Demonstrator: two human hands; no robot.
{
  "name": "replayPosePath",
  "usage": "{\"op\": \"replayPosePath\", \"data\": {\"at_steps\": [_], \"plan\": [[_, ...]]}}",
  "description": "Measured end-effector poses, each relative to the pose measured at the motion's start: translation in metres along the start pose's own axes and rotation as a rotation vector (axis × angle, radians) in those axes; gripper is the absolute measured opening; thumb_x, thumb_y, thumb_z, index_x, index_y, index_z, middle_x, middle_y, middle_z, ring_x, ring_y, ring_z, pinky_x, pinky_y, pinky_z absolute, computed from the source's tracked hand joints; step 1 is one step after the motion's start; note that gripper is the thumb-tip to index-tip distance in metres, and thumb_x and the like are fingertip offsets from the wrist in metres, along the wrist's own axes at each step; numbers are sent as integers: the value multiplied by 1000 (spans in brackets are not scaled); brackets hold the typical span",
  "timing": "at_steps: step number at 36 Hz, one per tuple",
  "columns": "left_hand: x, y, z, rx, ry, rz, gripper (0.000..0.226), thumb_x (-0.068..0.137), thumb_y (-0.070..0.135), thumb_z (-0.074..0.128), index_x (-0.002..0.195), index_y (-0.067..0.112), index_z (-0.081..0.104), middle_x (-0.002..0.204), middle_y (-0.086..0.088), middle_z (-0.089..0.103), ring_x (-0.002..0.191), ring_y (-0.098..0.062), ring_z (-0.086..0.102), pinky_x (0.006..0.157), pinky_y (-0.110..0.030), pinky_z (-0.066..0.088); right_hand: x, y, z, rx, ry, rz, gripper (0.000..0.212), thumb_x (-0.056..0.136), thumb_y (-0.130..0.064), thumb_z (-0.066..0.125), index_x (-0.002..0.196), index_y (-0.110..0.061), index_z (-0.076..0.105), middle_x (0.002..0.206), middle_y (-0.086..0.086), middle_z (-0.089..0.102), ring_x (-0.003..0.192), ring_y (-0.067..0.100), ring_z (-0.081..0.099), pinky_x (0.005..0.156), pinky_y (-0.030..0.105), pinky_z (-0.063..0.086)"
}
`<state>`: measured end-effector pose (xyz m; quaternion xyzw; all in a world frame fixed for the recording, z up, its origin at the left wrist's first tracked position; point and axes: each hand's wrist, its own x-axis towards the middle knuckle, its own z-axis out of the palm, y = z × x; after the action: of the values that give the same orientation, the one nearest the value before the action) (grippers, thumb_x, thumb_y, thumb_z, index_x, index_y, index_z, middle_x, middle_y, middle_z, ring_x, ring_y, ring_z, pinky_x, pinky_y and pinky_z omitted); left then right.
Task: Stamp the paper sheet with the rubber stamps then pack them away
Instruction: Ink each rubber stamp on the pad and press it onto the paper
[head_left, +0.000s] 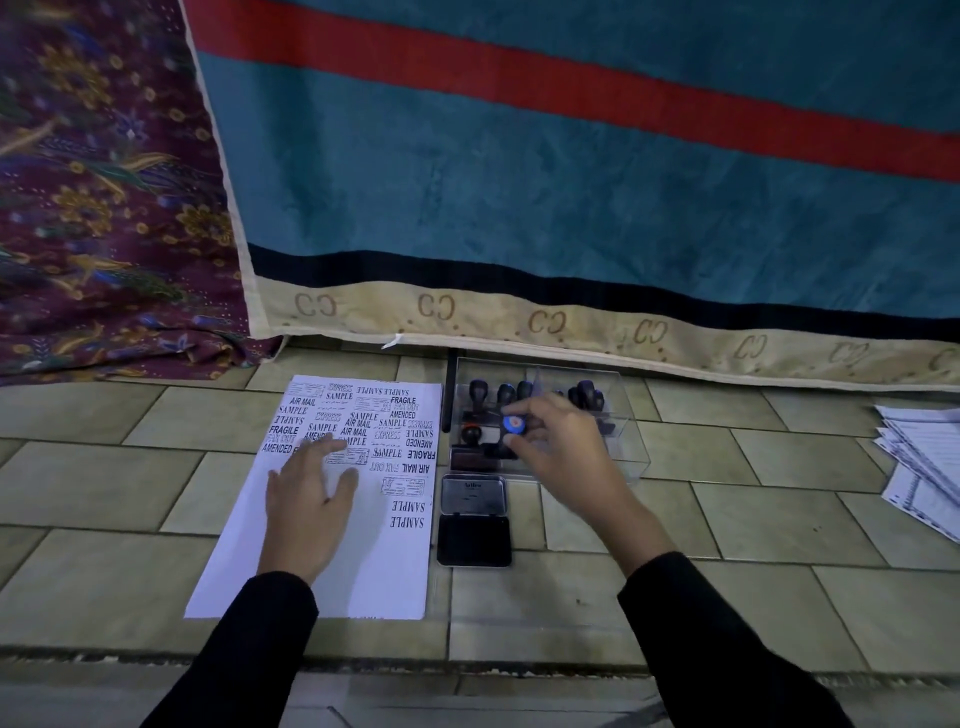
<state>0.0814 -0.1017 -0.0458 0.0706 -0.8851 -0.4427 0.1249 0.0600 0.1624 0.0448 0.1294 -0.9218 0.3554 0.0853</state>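
A white paper sheet (332, 561) lies on the tiled floor, its upper half covered with black stamped words. My left hand (309, 493) rests flat on it, fingers spread. To the right stands a clear plastic box (623, 441) holding several black-handled rubber stamps (480, 391). My right hand (561, 441) is inside the box, fingers closed around a stamp with a blue and red top (514, 424). An open black ink pad (474, 532) with its lid (472, 493) folded back lies just in front of the box.
A teal rug with red stripe (571, 182) hangs behind the box, and patterned purple cloth (104, 208) lies at the left. A stack of papers and a spiral notebook (924, 467) sit at the right edge. Bare tiles surround the sheet.
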Motion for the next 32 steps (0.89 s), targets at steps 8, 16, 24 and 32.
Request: {"op": "replayPosePath", "data": {"at_steps": [8, 16, 24, 32], "plan": [[-30, 24, 29, 214, -308, 353, 83, 70, 85, 38, 137, 38, 34, 149, 21, 24, 143, 2, 3, 120, -42, 0, -40, 0, 34, 61, -76, -109, 25, 81, -9, 69, 105, -13, 64, 102, 4, 63, 88, 11, 64, 82, 26, 56], [-41, 22, 42, 267, -346, 375, 111, 51, 96, 35, 143, 33, 30, 151, 18, 25, 139, 7, 4, 119, -35, -4, -51, 4, 42, 62, -85, -141, 21, 78, -13, 67, 99, -14, 63, 95, 2, 62, 86, 13, 62, 77, 32, 56], [-42, 20, 45, 309, -337, 377, 94, 62, 81, 52, 142, 35, 31, 149, 22, 30, 138, 9, 7, 119, -34, -2, -51, 0, 44, 15, -103, -152, 18, 79, -14, 68, 97, -12, 63, 96, 0, 60, 86, 11, 61, 79, 28, 54], [-43, 19, 44, 285, -344, 367, 90, 63, 79, 52, 140, 37, 33, 147, 22, 32, 137, 10, 8, 119, -35, -1, -49, -6, 41, -79, -150, -162, 15, 76, -11, 69, 91, -9, 64, 94, 3, 62, 85, 16, 61, 78, 29, 53]]}}
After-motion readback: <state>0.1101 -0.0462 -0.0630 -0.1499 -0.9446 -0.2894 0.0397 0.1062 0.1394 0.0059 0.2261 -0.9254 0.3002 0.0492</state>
